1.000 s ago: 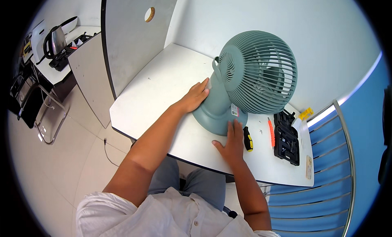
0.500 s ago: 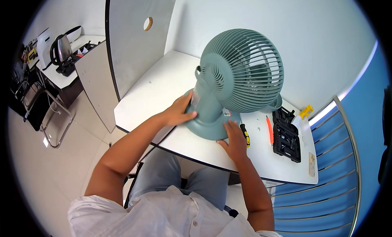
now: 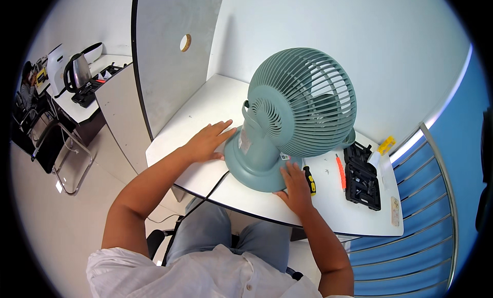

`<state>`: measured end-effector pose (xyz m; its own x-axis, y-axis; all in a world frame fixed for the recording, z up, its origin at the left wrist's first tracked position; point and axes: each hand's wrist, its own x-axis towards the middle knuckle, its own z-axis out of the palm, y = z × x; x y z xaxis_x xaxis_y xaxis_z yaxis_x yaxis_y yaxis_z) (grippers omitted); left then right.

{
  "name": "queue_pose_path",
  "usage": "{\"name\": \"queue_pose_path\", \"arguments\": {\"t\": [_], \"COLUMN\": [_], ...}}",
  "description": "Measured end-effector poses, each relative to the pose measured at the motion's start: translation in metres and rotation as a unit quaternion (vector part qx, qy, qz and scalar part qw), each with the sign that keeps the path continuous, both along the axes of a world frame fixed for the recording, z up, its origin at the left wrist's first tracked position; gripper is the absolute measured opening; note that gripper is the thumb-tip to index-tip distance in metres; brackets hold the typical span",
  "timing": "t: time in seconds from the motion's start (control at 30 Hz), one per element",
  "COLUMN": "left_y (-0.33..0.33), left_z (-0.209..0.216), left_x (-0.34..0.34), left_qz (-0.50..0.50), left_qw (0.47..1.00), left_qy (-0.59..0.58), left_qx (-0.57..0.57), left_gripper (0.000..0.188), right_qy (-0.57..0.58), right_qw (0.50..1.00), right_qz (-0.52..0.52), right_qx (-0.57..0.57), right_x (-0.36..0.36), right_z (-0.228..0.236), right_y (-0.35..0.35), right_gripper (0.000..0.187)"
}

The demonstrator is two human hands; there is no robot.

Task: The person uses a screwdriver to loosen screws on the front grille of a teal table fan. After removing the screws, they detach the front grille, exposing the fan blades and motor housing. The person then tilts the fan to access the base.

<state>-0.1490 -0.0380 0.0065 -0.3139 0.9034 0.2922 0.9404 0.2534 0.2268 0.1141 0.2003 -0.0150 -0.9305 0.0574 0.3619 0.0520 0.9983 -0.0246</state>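
Note:
A green desk fan [image 3: 262, 164] with a round slatted cage stands upright on a white table, its rear cage turned toward me. My left hand [image 3: 208, 142] is open just left of the round base, fingers spread over the tabletop with the thumb near the base's rim. Against the base's right front edge rests my right hand [image 3: 297, 187], its fingers stretched out along the base and holding nothing. A black power cord [image 3: 210, 190] runs from the base over the table's front edge. Beside my right hand lies a yellow-and-black screwdriver [image 3: 309, 180], partly hidden by the hand and the fan.
On the right lie an orange-red tool [image 3: 341, 172], an open black tool case [image 3: 362, 182] and a yellow item [image 3: 386, 144]. A grey partition [image 3: 172, 67] edges the table's left. Metal railing [image 3: 441, 180] stands on the right. A kettle [image 3: 78, 72] is on another table.
My left hand has come off the fan base and moved left, fingers spreading. The right hand stays at the base. The view has tilted slightly, so the scene sits lower.

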Motion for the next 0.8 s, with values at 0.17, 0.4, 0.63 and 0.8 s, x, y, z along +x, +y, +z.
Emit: {"name": "queue_pose_path", "arguments": {"t": [0.17, 0.4, 0.63, 0.8], "left_y": [0.003, 0.003, 0.007, 0.010], "left_z": [-0.002, -0.032, -0.011, 0.004], "left_x": [-0.002, -0.009, 0.005, 0.037], "left_qz": [-0.066, -0.115, -0.100, -0.043], "left_qw": [0.998, 0.990, 0.970, 0.954], "left_qy": [-0.001, -0.004, -0.043, -0.093], "left_qx": [-0.019, 0.077, 0.217, 0.283], "left_gripper": [0.104, 0.088, 0.074, 0.066], "right_qy": [0.051, 0.126, 0.145, 0.175], "right_qw": [0.998, 0.989, 0.969, 0.931], "right_qz": [0.046, 0.077, 0.094, 0.151], "right_qx": [0.010, -0.028, -0.174, -0.284], "right_x": [0.004, -0.006, -0.014, -0.026], "right_z": [-0.013, 0.018, 0.040, 0.041], "right_y": [0.012, 0.005, 0.013, 0.025], "right_gripper": [0.076, 0.068, 0.061, 0.062]}}
